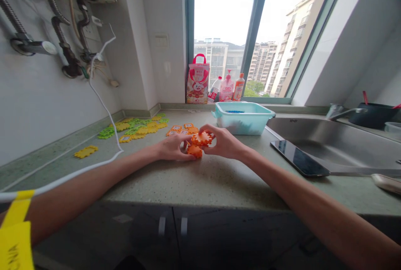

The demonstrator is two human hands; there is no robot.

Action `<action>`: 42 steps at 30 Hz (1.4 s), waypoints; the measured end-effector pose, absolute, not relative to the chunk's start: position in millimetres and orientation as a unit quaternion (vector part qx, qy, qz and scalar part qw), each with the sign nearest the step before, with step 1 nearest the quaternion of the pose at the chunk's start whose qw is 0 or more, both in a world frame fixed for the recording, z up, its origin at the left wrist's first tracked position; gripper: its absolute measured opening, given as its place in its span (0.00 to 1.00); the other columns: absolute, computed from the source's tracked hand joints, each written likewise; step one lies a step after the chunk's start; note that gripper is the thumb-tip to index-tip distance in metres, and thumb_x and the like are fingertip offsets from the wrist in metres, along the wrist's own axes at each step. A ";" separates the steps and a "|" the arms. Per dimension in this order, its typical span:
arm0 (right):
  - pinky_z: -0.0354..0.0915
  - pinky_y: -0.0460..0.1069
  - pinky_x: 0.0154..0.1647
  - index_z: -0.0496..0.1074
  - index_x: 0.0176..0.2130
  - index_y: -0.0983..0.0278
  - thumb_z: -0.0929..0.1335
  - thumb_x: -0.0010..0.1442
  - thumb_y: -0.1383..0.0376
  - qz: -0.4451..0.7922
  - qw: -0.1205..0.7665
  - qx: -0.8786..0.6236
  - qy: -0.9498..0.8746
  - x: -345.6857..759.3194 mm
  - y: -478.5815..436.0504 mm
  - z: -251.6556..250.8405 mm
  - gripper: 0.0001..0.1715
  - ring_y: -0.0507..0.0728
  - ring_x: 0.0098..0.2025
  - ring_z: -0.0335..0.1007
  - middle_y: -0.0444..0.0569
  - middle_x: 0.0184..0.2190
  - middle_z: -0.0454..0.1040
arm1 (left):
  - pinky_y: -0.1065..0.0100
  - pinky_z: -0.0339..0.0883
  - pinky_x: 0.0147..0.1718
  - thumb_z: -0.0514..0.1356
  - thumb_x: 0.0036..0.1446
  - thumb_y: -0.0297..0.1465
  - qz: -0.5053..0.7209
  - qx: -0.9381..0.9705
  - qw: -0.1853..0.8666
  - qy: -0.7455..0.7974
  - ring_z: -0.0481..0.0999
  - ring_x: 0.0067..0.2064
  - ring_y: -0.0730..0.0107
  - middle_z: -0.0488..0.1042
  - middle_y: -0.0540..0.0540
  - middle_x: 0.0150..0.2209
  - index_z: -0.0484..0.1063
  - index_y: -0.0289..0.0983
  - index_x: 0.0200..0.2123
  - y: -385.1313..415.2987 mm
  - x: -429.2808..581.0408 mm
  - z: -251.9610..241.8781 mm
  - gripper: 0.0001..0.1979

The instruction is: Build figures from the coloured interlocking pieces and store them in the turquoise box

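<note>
"Where are the orange pieces being handled?"

"Just above the counter (pixel 188 186), between the two hands: an upper orange piece (pixel 202 138) with toothed edges, and a lower orange piece (pixel 194 151) right beneath it. I can't tell whether they're touching or joined."

"And the fingers?"

"The right hand (pixel 222 141) pinches the upper one by its edge, thumb below and fingers on top. The left hand (pixel 173 146) curls around the lower one, its thumb along the near side; its other fingertips are partly hidden, so I can't tell how firmly they press."

"What might go wrong?"

"Pushed together askew, the teeth could miss their notches, and the pieces could twist apart. A pinch on so thin an edge might slip too."

"Anything close enough to get knocked?"

"More orange pieces (pixel 176 128) lie just beyond the left hand; a stray knuckle could scatter them. Behind the right hand stands a pale blue tub (pixel 246 124) with something dark blue inside."

"Farther out?"

"Green pieces (pixel 107 132) and yellow pieces (pixel 152 128) are spread to the left. A white cable (pixel 108 109) drops in front of them and runs over the left forearm, so a wide swing of that arm could drag it. To the right, a phone (pixel 297 158) lies beside the sink (pixel 316 144); a careless elbow might nudge it in."
</note>
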State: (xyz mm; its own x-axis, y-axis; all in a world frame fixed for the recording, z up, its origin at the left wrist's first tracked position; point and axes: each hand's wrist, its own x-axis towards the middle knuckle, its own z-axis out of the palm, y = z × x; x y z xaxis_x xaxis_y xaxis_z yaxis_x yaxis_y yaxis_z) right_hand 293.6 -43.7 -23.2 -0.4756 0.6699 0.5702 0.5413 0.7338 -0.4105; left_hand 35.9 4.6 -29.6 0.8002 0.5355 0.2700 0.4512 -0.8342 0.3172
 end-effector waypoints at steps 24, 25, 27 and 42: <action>0.67 0.49 0.43 0.72 0.51 0.59 0.74 0.56 0.64 0.155 0.299 -0.350 -0.874 282.7 -43.3 -44.0 0.22 0.54 0.37 0.71 0.44 0.43 0.78 | 0.65 0.63 0.50 0.49 0.72 0.53 0.286 0.886 0.042 0.362 0.74 0.44 0.63 0.78 0.41 0.52 0.66 0.32 0.68 61.7 -29.8 -20.7 0.35; 0.67 0.49 0.43 0.72 0.51 0.59 0.74 0.56 0.64 0.150 0.298 -0.351 -0.875 282.8 -43.2 -44.8 0.23 0.54 0.36 0.71 0.44 0.42 0.78 | 0.66 0.63 0.49 0.48 0.72 0.54 0.292 0.879 0.041 0.375 0.73 0.43 0.64 0.78 0.40 0.52 0.67 0.32 0.67 65.5 -33.4 -21.8 0.35; 0.67 0.49 0.43 0.71 0.52 0.59 0.74 0.56 0.63 0.140 0.295 -0.353 -0.877 282.3 -43.6 -45.6 0.24 0.54 0.37 0.72 0.44 0.42 0.78 | 0.66 0.62 0.48 0.47 0.73 0.55 0.296 0.871 0.040 0.391 0.73 0.43 0.64 0.77 0.40 0.54 0.68 0.32 0.66 69.9 -37.5 -24.4 0.36; 0.69 0.51 0.48 0.71 0.52 0.56 0.76 0.55 0.62 0.094 0.307 -0.360 -0.876 273.0 -44.2 -49.2 0.26 0.59 0.45 0.78 0.48 0.46 0.80 | 0.63 0.64 0.48 0.46 0.69 0.59 0.257 0.871 0.063 0.414 0.77 0.44 0.56 0.80 0.40 0.54 0.75 0.35 0.60 71.9 -35.3 -29.7 0.38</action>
State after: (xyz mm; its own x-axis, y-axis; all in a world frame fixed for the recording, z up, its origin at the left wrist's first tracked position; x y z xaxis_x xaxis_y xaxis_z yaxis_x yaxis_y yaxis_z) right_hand 273.0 -44.2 -49.2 -0.5528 0.6879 0.4703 0.5731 0.7236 -0.3847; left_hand -35.3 71.9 -29.7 0.5247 0.7544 0.3945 0.6893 -0.6484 0.3232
